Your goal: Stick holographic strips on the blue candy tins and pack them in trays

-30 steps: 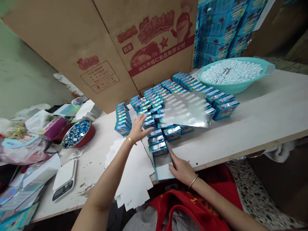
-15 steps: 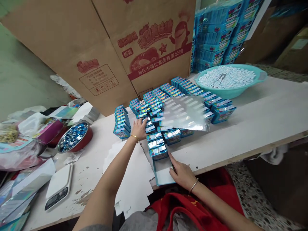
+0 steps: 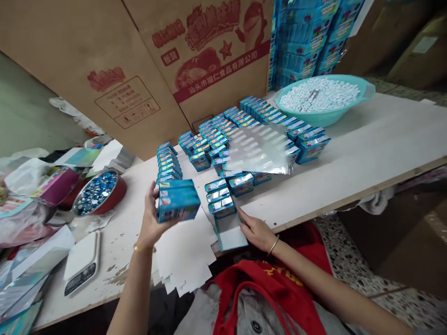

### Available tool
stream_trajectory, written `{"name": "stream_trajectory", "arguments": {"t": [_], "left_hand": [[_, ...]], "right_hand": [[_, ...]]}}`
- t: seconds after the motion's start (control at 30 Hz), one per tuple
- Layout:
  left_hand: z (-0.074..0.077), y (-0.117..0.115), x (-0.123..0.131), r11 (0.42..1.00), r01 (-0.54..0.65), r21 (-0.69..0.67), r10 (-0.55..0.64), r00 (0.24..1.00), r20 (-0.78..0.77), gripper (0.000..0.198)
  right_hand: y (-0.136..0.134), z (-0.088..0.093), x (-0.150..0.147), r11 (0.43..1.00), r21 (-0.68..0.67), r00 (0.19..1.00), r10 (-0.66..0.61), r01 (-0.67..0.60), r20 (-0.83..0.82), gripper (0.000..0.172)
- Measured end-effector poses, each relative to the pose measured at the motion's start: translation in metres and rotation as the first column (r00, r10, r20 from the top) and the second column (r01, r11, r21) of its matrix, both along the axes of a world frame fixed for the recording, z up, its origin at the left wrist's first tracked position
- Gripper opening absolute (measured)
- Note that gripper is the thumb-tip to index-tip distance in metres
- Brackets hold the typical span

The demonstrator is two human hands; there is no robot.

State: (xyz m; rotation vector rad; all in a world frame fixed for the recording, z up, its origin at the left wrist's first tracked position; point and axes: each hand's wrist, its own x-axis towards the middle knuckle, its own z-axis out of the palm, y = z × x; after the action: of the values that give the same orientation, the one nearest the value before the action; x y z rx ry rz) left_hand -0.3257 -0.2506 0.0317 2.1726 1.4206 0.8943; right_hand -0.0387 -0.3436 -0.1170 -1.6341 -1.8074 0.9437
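Observation:
My left hand (image 3: pixel 150 221) grips a small stack of blue printed boxes (image 3: pixel 179 200), raised above the table and tilted. Below it lie flat white card blanks (image 3: pixel 186 246). My right hand (image 3: pixel 257 230) holds the right side of an open shallow carton (image 3: pixel 232 232) at the table's front edge, index finger stretched along its wall. Inside the carton's far end stand three blue boxes (image 3: pixel 221 205); its near end shows bare white bottom. More blue boxes (image 3: pixel 240 184) stand just beyond, and clear plastic bags (image 3: pixel 260 151) lie over part of the rows.
A teal basin (image 3: pixel 326 116) of white wrapped pieces stands at the back right. To the left are a red bowl (image 3: pixel 117 193) of shiny blue pieces and a white scale (image 3: pixel 82 256). A large brown carton (image 3: pixel 146 51) rises behind the rows of boxes.
My left hand has lifted several blue boxes from the rows and brought them left and toward me. The right hand stays at the shallow carton. The view has shifted slightly.

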Motion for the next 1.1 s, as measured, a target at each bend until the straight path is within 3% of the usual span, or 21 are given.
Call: {"name": "stream_trajectory", "arguments": {"t": [0.07,0.13,0.27,0.4,0.67,0.83,0.97,1.03,1.1], "left_hand": [[0.004,-0.036,0.008,0.988,0.121,-0.093,-0.118,0.992,0.033,0.117],[-0.001,-0.059,0.026,0.959,0.233,-0.163,-0.23,0.972,0.04,0.114],[-0.023,-0.068,0.064,0.92,0.362,-0.151,-0.378,0.921,-0.095,0.104],[-0.033,-0.067,0.084,0.93,0.354,-0.098,-0.364,0.851,-0.378,0.096],[-0.019,-0.08,0.121,0.961,0.233,-0.147,-0.265,0.637,-0.724,0.091],[-0.036,-0.086,0.135,0.921,0.355,-0.16,-0.337,0.521,-0.785,0.09],[-0.046,-0.078,0.126,0.887,0.411,-0.21,-0.427,0.558,-0.711,0.099],[-0.045,-0.071,0.118,0.845,0.462,-0.27,-0.521,0.592,-0.616,0.107],[-0.042,-0.065,0.112,0.828,0.483,-0.286,-0.558,0.653,-0.512,0.102]], "right_hand": [[0.001,-0.001,0.003,1.0,-0.019,0.999,0.013,-0.014,-0.038,0.064],[0.001,-0.002,0.005,0.999,-0.035,0.997,0.023,-0.025,-0.077,0.064],[0.001,-0.006,0.007,0.999,-0.036,0.991,0.016,-0.022,-0.136,0.063],[0.002,-0.01,0.007,0.999,-0.008,0.979,0.037,-0.039,-0.203,0.062],[0.001,-0.008,0.01,1.0,0.013,0.97,0.027,-0.025,-0.241,0.061],[-0.002,-0.01,0.005,0.999,0.03,0.98,0.047,-0.042,-0.191,0.063],[-0.003,0.005,0.01,0.994,0.1,0.983,0.062,-0.045,-0.173,0.057],[0.009,0.025,0.023,0.979,0.201,0.99,-0.012,0.04,-0.141,0.047],[0.034,0.048,0.044,0.918,0.364,0.988,-0.136,0.156,-0.078,0.039]]}}
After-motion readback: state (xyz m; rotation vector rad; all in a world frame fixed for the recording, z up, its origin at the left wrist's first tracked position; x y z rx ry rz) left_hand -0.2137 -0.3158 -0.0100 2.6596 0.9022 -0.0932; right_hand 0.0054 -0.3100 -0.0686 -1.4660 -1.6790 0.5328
